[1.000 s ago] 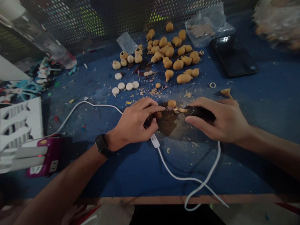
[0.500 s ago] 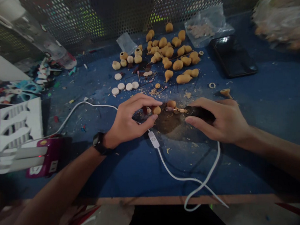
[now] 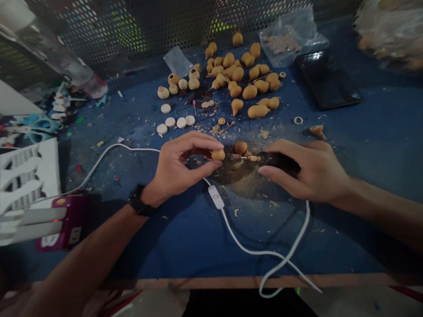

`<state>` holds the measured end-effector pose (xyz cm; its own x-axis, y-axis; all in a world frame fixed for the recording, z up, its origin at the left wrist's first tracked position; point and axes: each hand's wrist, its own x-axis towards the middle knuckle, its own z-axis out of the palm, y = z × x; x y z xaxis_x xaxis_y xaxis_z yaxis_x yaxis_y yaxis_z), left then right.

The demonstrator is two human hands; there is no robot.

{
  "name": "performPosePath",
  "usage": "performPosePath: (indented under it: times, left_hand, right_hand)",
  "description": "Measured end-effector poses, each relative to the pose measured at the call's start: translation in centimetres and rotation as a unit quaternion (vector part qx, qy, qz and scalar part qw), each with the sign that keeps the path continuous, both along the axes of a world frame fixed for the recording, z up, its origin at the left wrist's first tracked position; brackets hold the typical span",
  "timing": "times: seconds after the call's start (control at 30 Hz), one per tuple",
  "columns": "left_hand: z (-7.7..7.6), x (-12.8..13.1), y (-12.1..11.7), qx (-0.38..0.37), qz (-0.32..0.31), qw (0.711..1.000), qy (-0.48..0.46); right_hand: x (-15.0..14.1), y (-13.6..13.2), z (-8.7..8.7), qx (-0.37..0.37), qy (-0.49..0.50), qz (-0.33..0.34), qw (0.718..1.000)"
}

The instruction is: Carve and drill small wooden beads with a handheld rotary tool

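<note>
Between thumb and fingers, my left hand (image 3: 185, 164) pinches a small tan gourd piece (image 3: 217, 155) just above the blue table. My right hand (image 3: 307, 169) is wrapped round a black rotary tool (image 3: 280, 162) lying sideways, its grinding bit (image 3: 237, 157) pointing left at the held piece. A narrow gap separates bit and gourd. Behind the bit, a brown gourd piece (image 3: 241, 147) rests on the table among shavings. A white cord with an inline switch (image 3: 216, 197) runs beneath my hands.
Several small gourds (image 3: 236, 74) are heaped at the back, with opened gourds (image 3: 173, 79) and white discs (image 3: 181, 122) to their left. A black tray-like object (image 3: 329, 79) sits back right. At left are blue scissors (image 3: 37, 127), a maroon power box (image 3: 70, 222) and a clear bottle (image 3: 75, 71).
My left hand has shifted slightly left with the gourd piece and turned it a little. The rotary tool has moved slightly left too.
</note>
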<state>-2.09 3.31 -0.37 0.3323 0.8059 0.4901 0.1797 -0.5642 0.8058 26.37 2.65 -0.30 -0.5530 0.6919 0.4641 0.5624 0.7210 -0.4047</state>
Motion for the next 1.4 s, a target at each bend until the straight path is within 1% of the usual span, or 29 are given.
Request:
performPosePath:
  times: [0.2, 0.37, 0.57, 0.67, 0.73, 0.9, 1.03, 1.1, 1.27, 1.4]
  left_hand:
    - [-0.2, 0.1, -0.2, -0.018, -0.01, 1.0, -0.012]
    - [-0.1, 0.0, -0.1, 0.014, -0.022, 1.0, 0.002]
    - [0.0, 0.0, 0.0, 0.039, -0.008, 0.999, 0.036]
    - [0.0, 0.1, 0.0, 0.048, -0.007, 0.998, 0.036]
    - [0.1, 0.1, -0.1, 0.04, -0.013, 0.999, 0.029]
    - [0.5, 0.3, -0.4, -0.018, -0.038, 0.999, 0.012]
    - [0.7, 0.3, -0.6, -0.043, -0.041, 0.998, 0.003]
    - [0.7, 0.3, -0.6, -0.045, -0.041, 0.998, 0.008]
    - [0.8, 0.2, -0.6, -0.041, -0.04, 0.998, 0.024]
    - [0.8, 0.2, -0.6, -0.026, -0.05, 0.998, 0.023]
  right_hand:
    - [0.0, 0.0, -0.4, -0.003, -0.049, -0.001, 0.999]
    - [0.0, -0.1, -0.6, -0.011, -0.058, -0.004, 0.998]
    - [0.0, 0.0, -0.6, -0.014, -0.057, -0.004, 0.998]
    - [0.0, 0.1, -0.6, -0.008, -0.052, 0.001, 0.999]
    - [-0.1, 0.0, -0.6, -0.001, -0.054, 0.003, 0.999]
    - [0.0, -0.1, -0.6, 0.014, -0.066, -0.004, 0.998]
    - [0.1, -0.2, -0.7, -0.013, -0.074, -0.009, 0.997]
    - [0.1, -0.2, -0.8, -0.021, -0.075, -0.014, 0.997]
    - [0.1, -0.2, -0.9, 0.01, -0.071, 0.0, 0.997]
    - [0.0, -0.2, -0.8, 0.008, -0.071, 0.002, 0.997]
